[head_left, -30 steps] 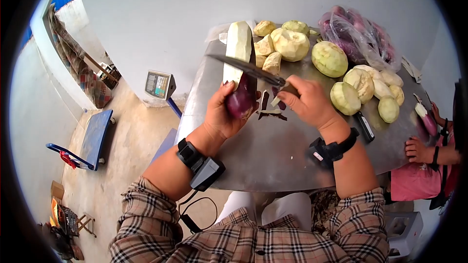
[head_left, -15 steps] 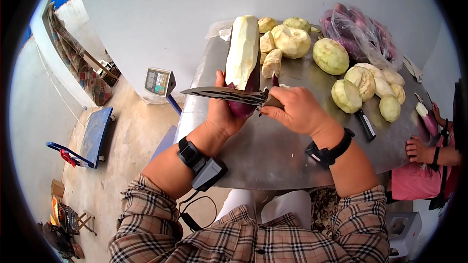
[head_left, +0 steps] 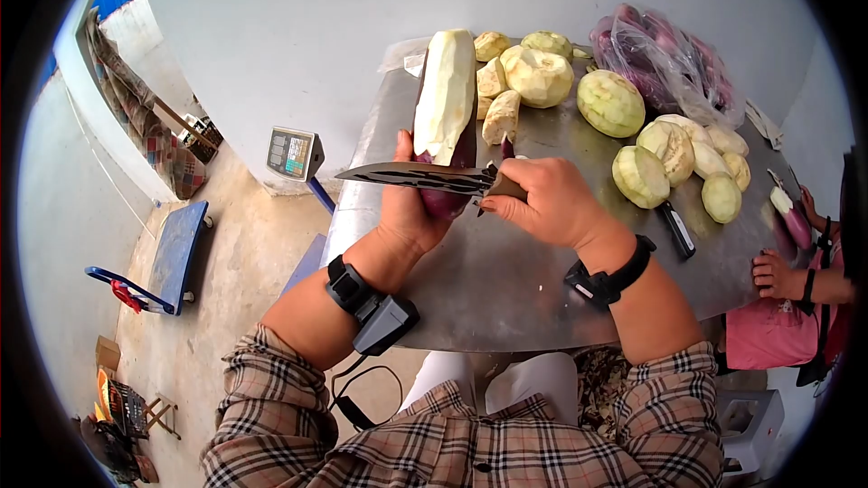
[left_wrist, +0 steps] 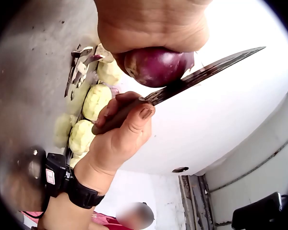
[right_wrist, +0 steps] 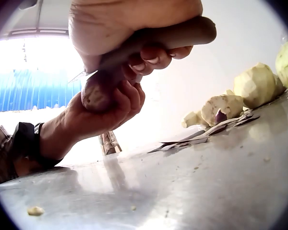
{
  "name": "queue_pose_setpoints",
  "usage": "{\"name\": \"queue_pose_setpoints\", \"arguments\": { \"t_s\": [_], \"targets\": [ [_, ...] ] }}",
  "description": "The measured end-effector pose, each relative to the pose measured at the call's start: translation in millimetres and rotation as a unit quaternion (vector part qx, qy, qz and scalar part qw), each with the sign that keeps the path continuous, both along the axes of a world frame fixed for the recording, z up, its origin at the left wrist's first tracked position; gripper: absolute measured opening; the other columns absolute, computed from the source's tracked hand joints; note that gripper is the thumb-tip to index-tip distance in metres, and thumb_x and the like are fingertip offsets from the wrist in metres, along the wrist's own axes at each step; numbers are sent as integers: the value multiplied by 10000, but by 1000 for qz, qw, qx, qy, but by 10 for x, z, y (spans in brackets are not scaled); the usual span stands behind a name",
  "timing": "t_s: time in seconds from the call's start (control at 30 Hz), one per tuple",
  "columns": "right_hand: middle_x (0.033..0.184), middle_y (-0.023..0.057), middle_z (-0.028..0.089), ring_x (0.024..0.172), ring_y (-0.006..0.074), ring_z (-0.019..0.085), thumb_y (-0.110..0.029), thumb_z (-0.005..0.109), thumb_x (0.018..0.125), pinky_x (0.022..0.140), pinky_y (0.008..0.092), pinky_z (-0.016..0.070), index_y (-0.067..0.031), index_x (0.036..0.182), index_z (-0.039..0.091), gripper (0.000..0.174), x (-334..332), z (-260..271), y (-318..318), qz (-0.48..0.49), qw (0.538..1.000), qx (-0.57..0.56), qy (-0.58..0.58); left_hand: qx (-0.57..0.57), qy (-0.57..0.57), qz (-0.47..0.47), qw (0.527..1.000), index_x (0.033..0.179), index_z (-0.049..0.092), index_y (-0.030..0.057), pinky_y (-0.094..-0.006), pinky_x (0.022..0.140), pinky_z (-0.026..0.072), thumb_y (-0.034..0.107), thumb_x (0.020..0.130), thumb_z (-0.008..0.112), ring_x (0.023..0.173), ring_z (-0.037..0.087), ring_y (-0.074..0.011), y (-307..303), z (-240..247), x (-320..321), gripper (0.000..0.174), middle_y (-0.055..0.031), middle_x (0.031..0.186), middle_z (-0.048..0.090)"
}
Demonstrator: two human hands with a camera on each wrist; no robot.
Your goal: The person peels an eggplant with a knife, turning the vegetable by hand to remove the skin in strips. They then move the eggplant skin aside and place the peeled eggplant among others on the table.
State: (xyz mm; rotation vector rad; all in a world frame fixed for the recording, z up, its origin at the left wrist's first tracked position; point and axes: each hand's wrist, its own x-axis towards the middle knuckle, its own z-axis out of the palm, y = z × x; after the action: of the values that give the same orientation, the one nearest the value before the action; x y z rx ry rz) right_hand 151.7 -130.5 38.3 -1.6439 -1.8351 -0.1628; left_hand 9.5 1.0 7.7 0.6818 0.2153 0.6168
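While the left hand (head_left: 411,206) wraps its fingers round the purple, unpeeled lower end of a long, mostly peeled pale eggplant (head_left: 448,95), the eggplant stands nearly upright above the left part of the grey metal tabletop (head_left: 506,289). The right hand (head_left: 547,203) is clamped on the brown handle of a long steel knife (head_left: 416,178). Its blade lies crosswise against the eggplant's purple skin, and its tip reaches past the tabletop's left edge. Peeled, pale green round vegetables (head_left: 610,104) lie along the far side of the tabletop. A clear plastic bag of purple eggplants (head_left: 669,63) sits at its far right corner. A small digital scale (head_left: 294,155) stands on the floor left of the tabletop.
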Motion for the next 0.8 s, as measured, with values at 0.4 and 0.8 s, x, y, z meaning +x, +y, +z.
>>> {"name": "queue_pose_setpoints", "arguments": {
  "t_s": [0.4, 0.8],
  "targets": [
    [540, 91, 482, 482, 184, 468, -466, 585, 884, 484, 354, 394, 30, 724, 566, 522, -281, 226, 110, 18, 944, -185, 274, -2, -30, 63, 998, 1241, 493, 96, -409, 832, 483, 601, 934, 320, 961, 585, -271, 26, 70, -6, 616, -98, 1085, 602],
    [585, 20, 494, 471, 116, 448, -455, 605, 881, 462, 279, 378, -4, 747, 558, 473, -266, 48, 192, 83, 899, -178, 391, -18, -27, 42, 999, 1231, 507, 107, -426, 812, 480, 627, 914, 337, 989, 582, -280, 84, 41, 11, 632, -83, 1085, 608]
  ]
}}
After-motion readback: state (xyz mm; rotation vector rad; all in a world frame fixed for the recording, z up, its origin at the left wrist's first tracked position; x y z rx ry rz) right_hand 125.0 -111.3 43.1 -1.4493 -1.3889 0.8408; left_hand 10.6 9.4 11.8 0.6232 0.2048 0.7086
